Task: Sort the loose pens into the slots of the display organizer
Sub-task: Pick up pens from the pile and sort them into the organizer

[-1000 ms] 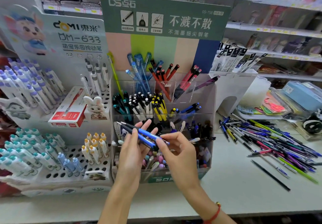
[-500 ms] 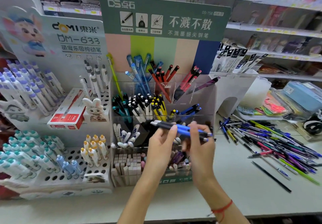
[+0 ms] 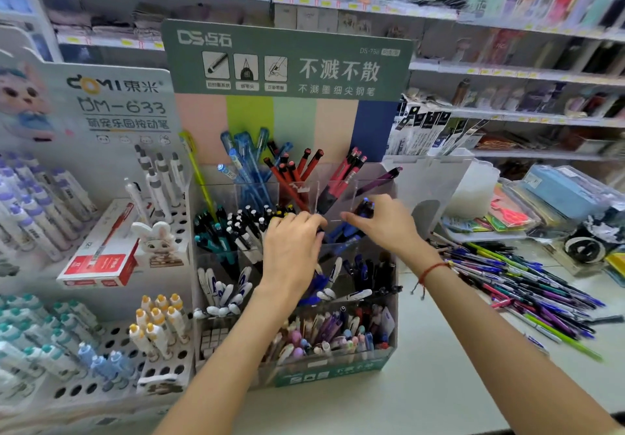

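Both hands work at the display organizer [image 3: 294,265], middle tier. Right hand [image 3: 389,225] fingers pinch blue pens [image 3: 348,231] going into the slot just beneath; left hand [image 3: 291,248] fingers curl loosely, grip unclear. Risk: clear dividers crowd the fingertips, so a tilted pen may jam or miss. Loose pens [image 3: 527,285] lie right of the fingers on the table [image 3: 422,387], which gives open room there.
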The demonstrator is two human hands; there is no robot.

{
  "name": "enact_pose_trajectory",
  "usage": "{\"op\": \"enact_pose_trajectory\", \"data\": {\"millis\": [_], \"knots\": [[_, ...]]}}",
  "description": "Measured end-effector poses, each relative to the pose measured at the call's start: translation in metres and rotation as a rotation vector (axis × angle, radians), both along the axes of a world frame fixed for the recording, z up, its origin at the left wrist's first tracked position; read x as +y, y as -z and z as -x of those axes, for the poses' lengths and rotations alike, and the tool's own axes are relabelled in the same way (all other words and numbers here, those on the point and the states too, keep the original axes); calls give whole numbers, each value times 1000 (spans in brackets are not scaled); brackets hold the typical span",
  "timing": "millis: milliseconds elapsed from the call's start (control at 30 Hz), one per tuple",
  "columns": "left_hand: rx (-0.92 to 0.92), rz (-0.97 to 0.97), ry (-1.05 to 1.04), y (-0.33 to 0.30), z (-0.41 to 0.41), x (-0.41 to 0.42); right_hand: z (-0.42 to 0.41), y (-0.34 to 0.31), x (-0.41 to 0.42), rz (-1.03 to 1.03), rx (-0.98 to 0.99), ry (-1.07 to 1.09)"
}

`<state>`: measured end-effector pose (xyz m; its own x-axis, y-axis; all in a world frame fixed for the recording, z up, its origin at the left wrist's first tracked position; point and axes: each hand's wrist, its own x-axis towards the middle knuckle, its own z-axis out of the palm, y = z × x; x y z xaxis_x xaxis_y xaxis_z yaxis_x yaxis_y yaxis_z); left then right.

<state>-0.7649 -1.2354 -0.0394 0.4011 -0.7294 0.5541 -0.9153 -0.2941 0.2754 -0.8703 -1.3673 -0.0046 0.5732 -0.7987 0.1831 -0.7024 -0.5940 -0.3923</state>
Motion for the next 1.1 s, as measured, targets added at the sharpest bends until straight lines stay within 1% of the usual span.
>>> {"op": "enact_pose_trajectory", "data": {"millis": [67, 100, 167, 233, 267, 333, 400, 500, 633, 700, 800, 833, 900, 1000, 1067, 1100], "knots": [[14, 65, 4, 0, -1, -1, -5, 6, 6, 39, 46, 22], [22, 96, 4, 0, -1, -1, -6, 11, 11, 85, 26, 20], [40, 135, 4, 1, -1, 0, -6, 28, 25, 172, -114, 24], [50, 157, 1, 0, 0, 1, -2, 44, 37, 207, -276, -17], [50, 161, 10, 1, 1, 1, 0, 50, 42, 201, -318, -42], [60, 163, 54, 4, 4, 0, 3, 55, 46, 167, -325, -76], [114, 144, 105, 5, 6, -1, 7, 51, 44, 78, -310, -125], [177, 133, 115, 6, 14, -4, 22, 42, 34, -42, -369, -186], [167, 234, 96, -6, 40, -12, 75, 29, 22, 2, -499, -186], [166, 277, 130, -16, 62, -24, 115, 28, 7, 34, -495, -173], [129, 231, 247, -26, 102, -58, 178, 38, -31, 0, -382, -76], [97, 183, 285, -25, 116, -73, 199, 45, -47, -22, -305, -28], [49, 29, 325, -11, 144, -105, 240, 61, -78, -92, -110, 81], [72, -237, 334, 40, 183, -148, 299, 94, -120, -186, 200, 222], [130, -366, 346, 81, 200, -168, 328, 121, -137, -256, 371, 254], [180, -420, 337, 102, 207, -179, 342, 136, -143, -284, 424, 258]]}}
